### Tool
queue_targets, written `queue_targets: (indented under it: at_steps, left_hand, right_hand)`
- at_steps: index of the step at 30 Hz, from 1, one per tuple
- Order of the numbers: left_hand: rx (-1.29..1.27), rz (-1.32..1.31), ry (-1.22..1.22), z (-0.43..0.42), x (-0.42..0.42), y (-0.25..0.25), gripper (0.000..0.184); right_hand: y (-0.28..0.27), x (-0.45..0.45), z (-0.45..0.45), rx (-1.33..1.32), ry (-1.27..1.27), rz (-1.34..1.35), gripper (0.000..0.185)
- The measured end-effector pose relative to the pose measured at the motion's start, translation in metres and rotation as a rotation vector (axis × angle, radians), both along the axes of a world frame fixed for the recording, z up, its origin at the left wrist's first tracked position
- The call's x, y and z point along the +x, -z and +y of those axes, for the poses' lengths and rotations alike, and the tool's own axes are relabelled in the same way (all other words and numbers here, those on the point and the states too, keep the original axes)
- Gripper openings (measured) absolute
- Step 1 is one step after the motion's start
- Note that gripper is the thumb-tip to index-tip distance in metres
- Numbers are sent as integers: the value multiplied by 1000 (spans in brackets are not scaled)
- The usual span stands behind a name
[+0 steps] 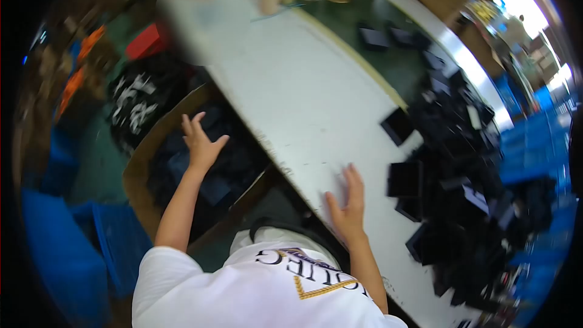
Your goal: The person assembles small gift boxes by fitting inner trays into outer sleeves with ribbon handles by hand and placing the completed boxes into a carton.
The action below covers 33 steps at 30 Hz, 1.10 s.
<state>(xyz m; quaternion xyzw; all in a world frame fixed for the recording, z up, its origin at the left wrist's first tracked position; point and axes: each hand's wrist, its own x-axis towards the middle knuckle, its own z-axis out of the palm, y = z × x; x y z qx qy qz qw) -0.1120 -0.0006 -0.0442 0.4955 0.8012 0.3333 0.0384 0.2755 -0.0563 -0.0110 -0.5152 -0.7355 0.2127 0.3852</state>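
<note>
My left hand (202, 144) hovers over a cardboard box (141, 170), its fingers spread and nothing in them. Inside the box lie many dark, flat pieces (176, 167), too blurred to name. Over the white table (291, 103) is my right hand (348, 205), fingers apart and holding nothing; I cannot tell whether it touches the surface. To the right of that hand, a square black piece (405, 180) lies at the edge of a large heap of black box-like pieces (461, 206).
Blue crates (64, 255) stand at the lower left, and more blue bins (537, 146) are at the right. A black bag with white scraps (136, 103) and a red container (146, 42) sit beyond the cardboard box. A green belt surface (340, 24) runs behind the table.
</note>
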Motion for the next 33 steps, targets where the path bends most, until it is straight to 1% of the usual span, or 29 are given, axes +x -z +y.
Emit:
queue_targets:
  at_steps: [1, 2, 3, 5, 7, 9, 12, 15, 16, 19, 20, 21, 22, 23, 24, 25, 26, 27, 28, 29, 30, 31, 32, 33]
  left_hand:
    - [158, -18, 81, 17, 7, -9, 74]
    - [294, -41, 193, 35, 26, -27, 58]
    - [372, -31, 323, 58, 40, -30, 48]
    - [317, -70, 611, 98, 84, -42, 43]
    - [299, 11, 875, 136, 138, -51, 40]
    - [189, 190, 950, 169, 191, -63, 43]
    - [49, 155, 918, 250, 243, -47, 49]
    - [-81, 220, 781, 334, 271, -34, 63]
    - [-164, 239, 731, 359, 278, -37, 74]
    - [-186, 98, 555, 427, 298, -34, 87]
    - [-155, 57, 511, 446, 304, -25, 97]
    - [-129, 85, 495, 459, 306, -22, 101]
    - [-104, 244, 526, 470, 309, -20, 107]
    - [-79, 420, 638, 478, 305, -22, 112]
    - [-94, 494, 717, 497, 301, -23, 113]
    - [-103, 511, 804, 500, 306, -37, 113]
    - [78, 470, 952, 548, 295, -3, 108]
    - [61, 285, 1053, 592, 292, 24, 99]
    - [56, 134, 1250, 646, 272, 64, 90]
    - [94, 216, 1233, 670, 261, 81, 87]
    - [35, 221, 1150, 641, 271, 55, 87]
    - [-28, 232, 1036, 592, 275, 26, 87]
    - [29, 171, 1090, 574, 273, 20, 87]
    - [92, 103, 1131, 560, 269, 16, 86]
  right_hand:
    - [2, 1, 1, 34, -14, 7, 64]
    - [6, 2, -1, 55, 14, 11, 56]
    - [9, 2, -1, 53, 31, 17, 55]
    - [13, 1, -2, 44, 42, 27, 53]
    - [10, 1, 1, 36, 49, 0, 51]
    - [10, 6, 1, 27, 47, -34, 50]
    - [18, 11, 1, 46, 69, -54, 47]
    - [11, 8, 10, 22, 60, -58, 44]
    - [9, 5, 12, 17, 98, -81, 44]
    - [7, 6, 17, -25, 94, -63, 44]
    - [7, 7, 15, -63, 49, -63, 43]
    - [9, 7, 17, -91, 30, -59, 42]
    - [11, 6, 20, -122, 64, -59, 42]
    - [15, 6, 22, -126, 49, -34, 39]
    - [22, 6, 23, -133, 60, -5, 36]
    - [27, 3, 19, -143, 84, 29, 33]
    - [31, 0, 15, -105, 127, 43, 31]
    - [35, -1, 15, -56, 153, 52, 30]
    - [43, -1, 15, 3, 133, 66, 29]
    - [47, -6, 15, 13, 171, 81, 28]
    - [50, -4, 15, 30, 166, 94, 27]
    - [39, 2, 18, 46, 131, 110, 26]
    - [23, 8, 12, -116, 68, 154, 25]
    - [21, 9, 9, -144, 71, 154, 25]
